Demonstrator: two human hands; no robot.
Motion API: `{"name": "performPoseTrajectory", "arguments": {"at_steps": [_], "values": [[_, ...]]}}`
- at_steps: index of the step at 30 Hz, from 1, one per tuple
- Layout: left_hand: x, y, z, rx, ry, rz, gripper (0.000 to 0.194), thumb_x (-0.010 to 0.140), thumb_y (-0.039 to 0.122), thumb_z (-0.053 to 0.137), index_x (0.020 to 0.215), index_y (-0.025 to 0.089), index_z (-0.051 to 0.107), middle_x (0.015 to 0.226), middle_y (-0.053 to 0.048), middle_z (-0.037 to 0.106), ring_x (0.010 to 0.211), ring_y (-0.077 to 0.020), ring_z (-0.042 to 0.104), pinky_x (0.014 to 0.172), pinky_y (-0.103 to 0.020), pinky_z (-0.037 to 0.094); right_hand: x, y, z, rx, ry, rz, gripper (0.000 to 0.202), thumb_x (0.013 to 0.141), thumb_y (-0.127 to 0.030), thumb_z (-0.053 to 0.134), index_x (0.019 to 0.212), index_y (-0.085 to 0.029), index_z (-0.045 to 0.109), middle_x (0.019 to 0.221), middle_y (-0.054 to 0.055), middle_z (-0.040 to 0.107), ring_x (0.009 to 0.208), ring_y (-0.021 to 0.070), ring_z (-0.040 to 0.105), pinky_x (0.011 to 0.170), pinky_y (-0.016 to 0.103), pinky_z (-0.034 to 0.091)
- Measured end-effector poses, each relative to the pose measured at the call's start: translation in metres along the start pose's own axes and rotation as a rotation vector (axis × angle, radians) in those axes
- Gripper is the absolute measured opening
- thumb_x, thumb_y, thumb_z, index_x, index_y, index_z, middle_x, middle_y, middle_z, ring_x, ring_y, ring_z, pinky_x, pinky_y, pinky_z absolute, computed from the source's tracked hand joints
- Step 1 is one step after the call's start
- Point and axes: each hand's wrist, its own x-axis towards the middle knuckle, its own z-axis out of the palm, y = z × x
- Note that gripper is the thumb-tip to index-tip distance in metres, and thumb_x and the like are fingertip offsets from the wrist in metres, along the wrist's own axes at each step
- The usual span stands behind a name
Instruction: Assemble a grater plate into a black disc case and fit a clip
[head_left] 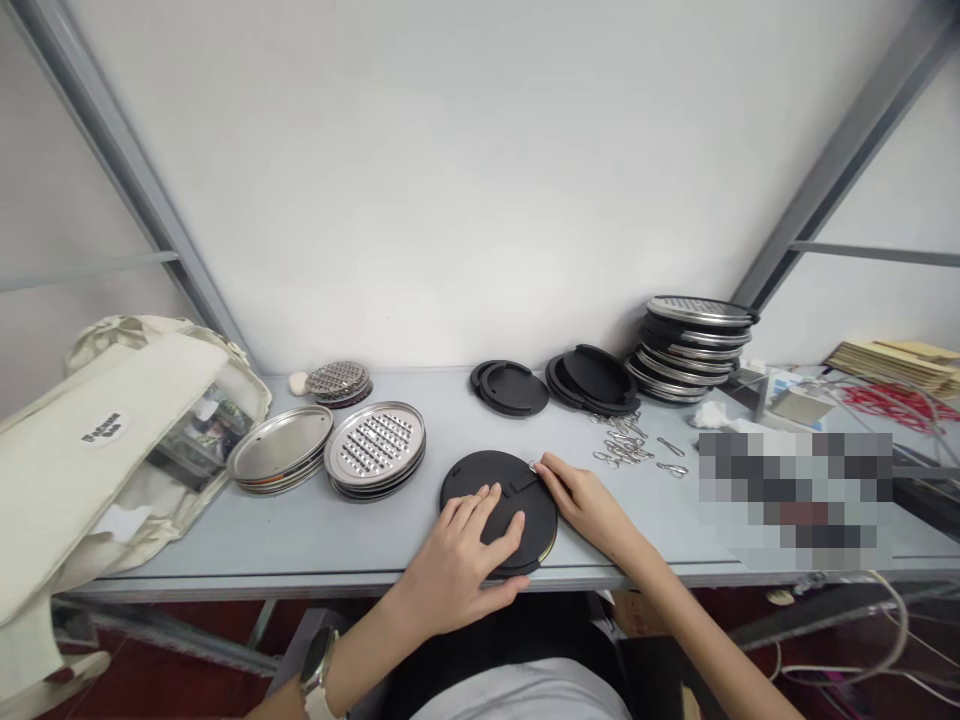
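Note:
A round black plastic cover [491, 468] lies near the table's front edge, with a thin shiny rim showing at its lower right. My left hand [476, 555] grips it, fingers spread over the top and thumb at the front edge. At the cover's upper right, my right hand [574, 495] pinches a small metal wire clip [533, 467], mostly hidden by the fingertips. More wire clips [626, 440] lie in a loose heap beyond the right hand. To the left are stacked round metal graters [375, 445] and plain metal discs [281, 445].
Black covers [514, 388] and shallow black trays [596, 378] sit at the back. A tall stack of black-rimmed graters [694, 350] stands back right. Smaller grater discs [339, 382] lie back left. A cream bag [135, 430] covers the left end; a blurred patch hides items at right.

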Motion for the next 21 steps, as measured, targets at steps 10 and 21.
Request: {"name": "performPoseTrajectory", "arguments": {"at_steps": [10,21], "values": [[0.0002,0.0011,-0.0031,-0.035,-0.001,0.005,0.051,0.087,0.044,0.053,0.132,0.021,0.05,0.14,-0.018,0.044,0.131,-0.0315,0.04,0.099,-0.045,0.04,0.001,-0.0002,-0.0004,-0.046,-0.004,0.004,0.031,0.098,-0.035,0.029,0.074,-0.024,0.044,0.062,-0.001,0.056,0.055,0.017,0.054,0.057,0.026,0.034],[-0.0028,0.0017,0.0024,-0.016,0.007,0.013,0.053,0.086,0.045,0.053,0.133,0.02,0.048,0.141,-0.019,0.042,0.13,-0.0323,0.041,0.099,-0.046,0.039,0.0001,-0.0014,-0.0013,-0.042,-0.026,0.005,0.028,0.098,-0.032,0.029,0.073,-0.024,0.038,0.06,-0.003,0.05,0.054,0.016,0.051,0.057,0.027,0.033]]}}
